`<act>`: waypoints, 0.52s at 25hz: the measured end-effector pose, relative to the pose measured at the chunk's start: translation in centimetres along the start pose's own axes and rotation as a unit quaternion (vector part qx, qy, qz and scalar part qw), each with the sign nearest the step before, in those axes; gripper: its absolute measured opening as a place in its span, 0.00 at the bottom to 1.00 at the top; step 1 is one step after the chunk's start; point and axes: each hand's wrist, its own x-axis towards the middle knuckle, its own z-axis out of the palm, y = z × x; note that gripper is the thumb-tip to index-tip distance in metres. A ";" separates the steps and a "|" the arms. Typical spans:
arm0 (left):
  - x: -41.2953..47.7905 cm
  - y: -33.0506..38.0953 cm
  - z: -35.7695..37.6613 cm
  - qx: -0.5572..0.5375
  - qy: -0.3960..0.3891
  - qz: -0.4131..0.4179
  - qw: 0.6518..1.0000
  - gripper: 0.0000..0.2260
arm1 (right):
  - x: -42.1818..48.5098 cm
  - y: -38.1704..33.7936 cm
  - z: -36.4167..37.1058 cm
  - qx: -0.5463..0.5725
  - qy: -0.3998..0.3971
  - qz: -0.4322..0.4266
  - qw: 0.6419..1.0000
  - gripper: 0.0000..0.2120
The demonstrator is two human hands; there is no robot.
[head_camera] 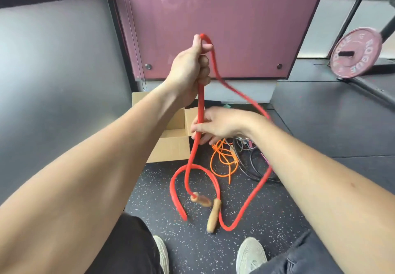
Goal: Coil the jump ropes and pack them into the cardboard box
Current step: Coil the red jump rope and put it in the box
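My left hand is raised in the middle of the view and grips the bend of a thick red jump rope. Two strands hang from it. My right hand is lower and pinches the near-vertical strand between fingers and thumb. The rope's two wooden handles lie on the floor by my feet, with red loops around them. An open cardboard box sits on the floor behind my left forearm, partly hidden. An orange rope and black ropes lie tangled to the box's right.
A maroon panel and grey walls stand close behind the box. A pink weight plate on a barbell rests at the right. My shoes and knees fill the bottom edge on speckled rubber flooring.
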 end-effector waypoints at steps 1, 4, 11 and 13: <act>0.1 -0.2 -0.1 -0.005 0.003 -0.008 1.000 0.18 | 0.5 -0.4 0.0 -0.003 0.054 -0.022 0.998 0.04; -0.4 -2.3 -1.5 0.149 -0.009 -0.035 0.988 0.27 | 1.1 -1.6 -1.8 0.087 0.202 -0.122 0.968 0.10; -2.7 -4.5 -5.4 0.252 -0.203 -0.172 0.930 0.22 | -0.3 -1.9 -8.2 0.517 0.446 -0.185 0.706 0.12; -2.2 -4.0 -5.5 0.198 -0.166 -0.139 0.956 0.19 | -0.4 -0.9 -7.9 0.520 0.392 -0.117 0.749 0.18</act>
